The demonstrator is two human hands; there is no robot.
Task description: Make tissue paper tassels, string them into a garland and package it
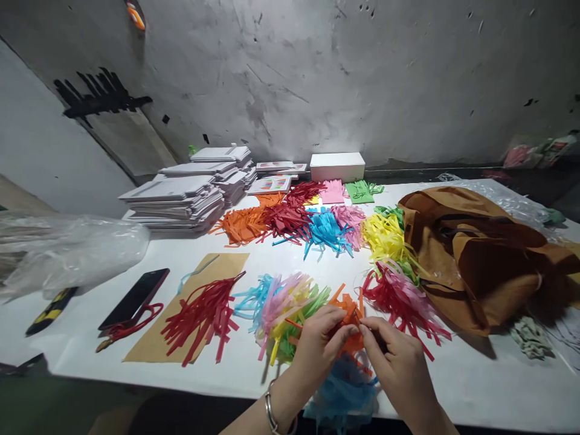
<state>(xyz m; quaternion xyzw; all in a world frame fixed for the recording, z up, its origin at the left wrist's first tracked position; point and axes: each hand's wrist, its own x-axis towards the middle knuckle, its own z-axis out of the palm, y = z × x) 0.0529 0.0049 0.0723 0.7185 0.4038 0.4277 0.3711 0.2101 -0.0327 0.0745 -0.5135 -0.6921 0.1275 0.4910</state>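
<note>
Left hand [319, 338] and right hand [394, 356] both pinching orange paper strips [350, 314] over bench [254, 374]; best keeping strip ends aligned, grip light, avoiding creasing.

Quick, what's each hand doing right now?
Left hand: closed in a pinching grip on the orange paper strips.
Right hand: fingers pinched on the same orange paper strips.

person is wearing a thin silver bangle [270, 412] on the left wrist; both forearms are showing bare, no sleeves.
</note>
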